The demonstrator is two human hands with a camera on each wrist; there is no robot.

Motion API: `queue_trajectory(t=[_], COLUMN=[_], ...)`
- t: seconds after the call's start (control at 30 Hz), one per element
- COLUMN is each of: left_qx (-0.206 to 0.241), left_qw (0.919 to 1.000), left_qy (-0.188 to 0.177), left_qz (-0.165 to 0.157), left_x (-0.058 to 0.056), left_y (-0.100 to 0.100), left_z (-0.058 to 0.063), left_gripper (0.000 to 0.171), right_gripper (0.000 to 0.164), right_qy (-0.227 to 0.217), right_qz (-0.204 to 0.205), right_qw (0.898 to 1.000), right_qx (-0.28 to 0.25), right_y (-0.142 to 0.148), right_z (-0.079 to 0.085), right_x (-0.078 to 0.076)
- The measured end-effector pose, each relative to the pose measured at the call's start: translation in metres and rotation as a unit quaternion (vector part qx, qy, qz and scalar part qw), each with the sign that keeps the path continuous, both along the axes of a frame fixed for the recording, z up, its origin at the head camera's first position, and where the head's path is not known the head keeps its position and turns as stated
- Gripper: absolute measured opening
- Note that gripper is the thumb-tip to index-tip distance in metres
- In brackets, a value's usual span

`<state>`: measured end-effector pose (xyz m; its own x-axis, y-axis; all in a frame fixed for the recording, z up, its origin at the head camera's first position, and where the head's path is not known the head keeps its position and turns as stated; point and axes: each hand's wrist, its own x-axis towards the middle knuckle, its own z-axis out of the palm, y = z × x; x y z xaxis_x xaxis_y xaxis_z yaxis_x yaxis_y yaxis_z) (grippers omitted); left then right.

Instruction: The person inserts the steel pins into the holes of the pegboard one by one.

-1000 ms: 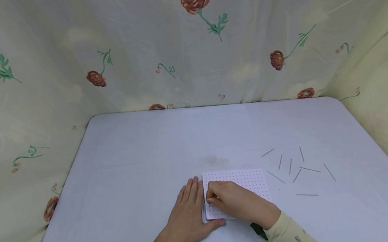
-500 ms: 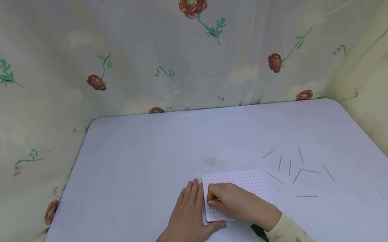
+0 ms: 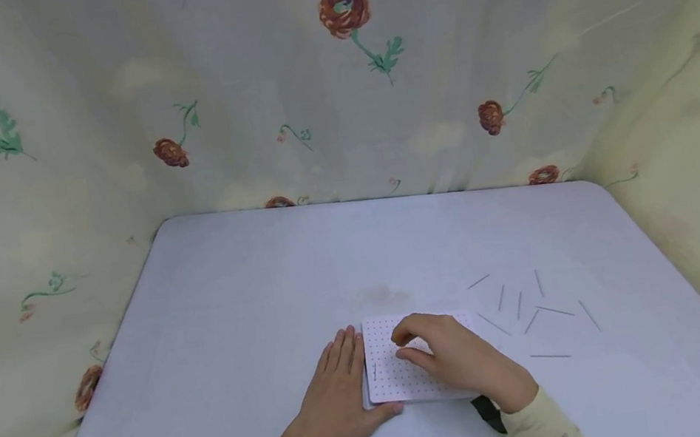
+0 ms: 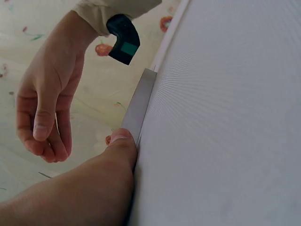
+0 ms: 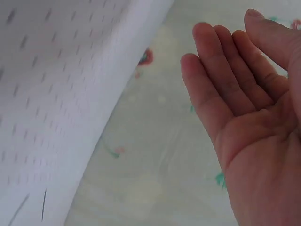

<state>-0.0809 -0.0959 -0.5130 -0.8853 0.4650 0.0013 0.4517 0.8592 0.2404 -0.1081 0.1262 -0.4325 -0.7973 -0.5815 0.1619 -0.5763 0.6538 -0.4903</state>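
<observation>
A white board with rows of small holes (image 3: pixel 387 385) lies on the table. My left hand (image 3: pixel 336 392) rests flat along its left side, fingers straight, thumb at the front edge. In the left wrist view that thumb (image 4: pixel 121 136) presses against the board's side (image 4: pixel 141 103). One thin dark stick (image 3: pixel 374 371) stands at the holes near the board's left edge. Over the board's middle is my right hand (image 3: pixel 452 353), thumb and fingers parted, holding nothing. The right wrist view shows its bare palm (image 5: pixel 263 136) and loosely bent fingers.
Several thin grey sticks, one a slanting stick (image 3: pixel 494 324), another a level stick (image 3: pixel 551 355), lie scattered on the white table (image 3: pixel 252 284) right of the board. Flowered cloth (image 3: pixel 276 72) hangs behind and at both sides of the table.
My right hand has let go of the thin stick at the board's left edge and moved right and up, its fingers parting. The left hand keeps its place beside the board.
</observation>
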Motion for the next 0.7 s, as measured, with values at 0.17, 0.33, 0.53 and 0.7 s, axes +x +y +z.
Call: queue_trajectory(t=[0.17,0.33,0.53,0.7], left_qx=[0.004,0.012,0.024,0.028], left_qw=[1.0,0.9999,0.9997,0.9996], left_qy=[0.002,0.009,0.007,0.007], left_qz=[0.005,0.008,0.007,0.005], left_x=[0.001,0.001,0.002,0.003], left_y=[0.003,0.004,0.005,0.007], left_z=[-0.002,-0.003,-0.003,-0.003], left_gripper=[0.12,0.12,0.12,0.119], right_gripper=[0.023,0.029,0.038,0.04], right_qy=[0.062,0.103,0.114,0.123], right_qz=[-0.061,-0.136,-0.227,-0.276], right_qw=[0.996,0.984,0.966,0.952], right_qx=[-0.026,-0.047,-0.047,-0.057], right_y=[0.035,0.076,0.124,0.156], right_z=[0.002,0.0,-0.007,-0.013], right_x=[0.001,0.002,0.009,0.017])
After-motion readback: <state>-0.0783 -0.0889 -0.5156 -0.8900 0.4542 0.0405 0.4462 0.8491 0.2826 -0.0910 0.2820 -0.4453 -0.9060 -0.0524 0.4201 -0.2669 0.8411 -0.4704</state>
